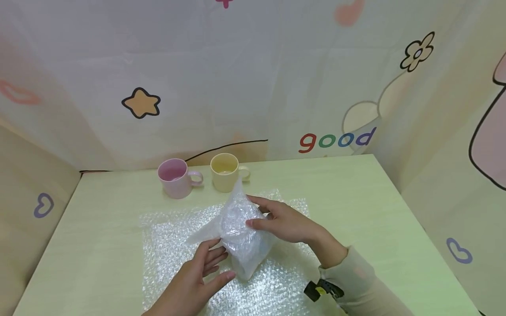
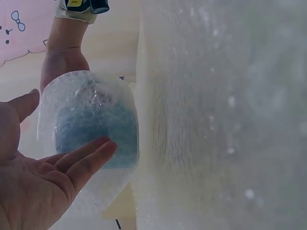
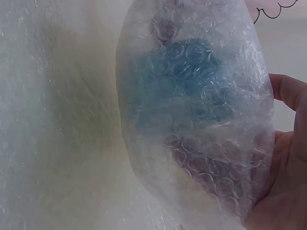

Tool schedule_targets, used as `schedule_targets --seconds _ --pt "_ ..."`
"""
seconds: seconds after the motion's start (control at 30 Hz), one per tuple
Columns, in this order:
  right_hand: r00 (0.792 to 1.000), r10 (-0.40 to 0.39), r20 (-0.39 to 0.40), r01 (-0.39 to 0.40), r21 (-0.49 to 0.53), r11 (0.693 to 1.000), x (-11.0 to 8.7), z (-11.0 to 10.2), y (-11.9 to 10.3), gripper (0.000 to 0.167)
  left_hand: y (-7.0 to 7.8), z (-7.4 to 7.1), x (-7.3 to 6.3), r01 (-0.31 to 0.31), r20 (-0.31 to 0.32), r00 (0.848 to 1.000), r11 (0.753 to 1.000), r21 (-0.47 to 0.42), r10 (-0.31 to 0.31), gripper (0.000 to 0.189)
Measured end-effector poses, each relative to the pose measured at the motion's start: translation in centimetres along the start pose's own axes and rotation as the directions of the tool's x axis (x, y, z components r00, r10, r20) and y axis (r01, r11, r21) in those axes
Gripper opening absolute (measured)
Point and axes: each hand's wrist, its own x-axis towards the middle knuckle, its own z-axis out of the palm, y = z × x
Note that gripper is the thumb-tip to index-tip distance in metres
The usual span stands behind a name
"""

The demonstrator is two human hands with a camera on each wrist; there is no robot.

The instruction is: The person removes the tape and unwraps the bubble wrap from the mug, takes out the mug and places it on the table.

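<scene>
A bubble-wrap bundle (image 1: 239, 235) with pointed corners stands over the sheet of bubble wrap (image 1: 170, 250). Through its layers a blue object (image 3: 180, 88) shows, blurred, its exact kind hidden by the wrap. My right hand (image 1: 290, 223) grips the bundle from the right, thumb on the near face and fingers around the upper side. On the bundle's left is my left hand (image 1: 199, 274), its fingers extended and the thumb apart. In the left wrist view, the left hand's fingers (image 2: 91, 155) lie in front of the bundle, at or near its surface.
Behind the wrap, a pink mug (image 1: 175, 182) and a yellow mug (image 1: 224, 175) stand upright near the back of the pale green table (image 1: 367, 210). A printed curtain (image 1: 245, 87) hangs behind and at the sides. A wrist camera (image 1: 314, 289) sits on the right sleeve.
</scene>
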Motion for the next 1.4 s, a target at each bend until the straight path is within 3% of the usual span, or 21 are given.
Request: schedule_targets --seconds 0.2,0.43,0.83,0.93,1.17,1.4 --pt "0.998 -0.028 0.056 0.029 -0.023 0.999 0.2 0.5 0.2 0.069 -0.5 -0.2 -0.9 -0.018 0.085 0.996 1.000 -0.018 0.020 0.075" --pt "0.995 -0.051 0.090 0.053 -0.013 0.999 0.5 0.9 0.6 0.067 -1.1 -0.3 -1.4 -0.084 0.125 0.988 0.994 -0.075 0.093 0.075" --pt "0.996 -0.034 0.082 0.035 -0.022 0.999 0.9 1.7 1.4 0.068 -1.7 0.2 -1.7 -0.029 0.142 0.989 0.996 -0.081 0.041 0.078" --pt "0.995 -0.042 0.085 0.044 -0.016 0.999 1.0 1.7 1.5 0.067 -1.8 0.1 -1.7 -0.037 0.141 0.989 0.998 -0.041 0.042 0.081" --pt "0.995 -0.035 0.096 0.038 -0.030 0.999 1.1 1.5 1.7 0.069 -1.8 -0.3 -1.8 -0.054 0.132 0.991 0.984 0.170 0.032 0.084" --pt "0.994 -0.022 0.108 0.027 -0.049 0.998 0.9 1.3 1.9 0.072 -2.1 -0.9 -2.2 -0.043 0.129 0.992 0.965 0.260 0.009 0.088"
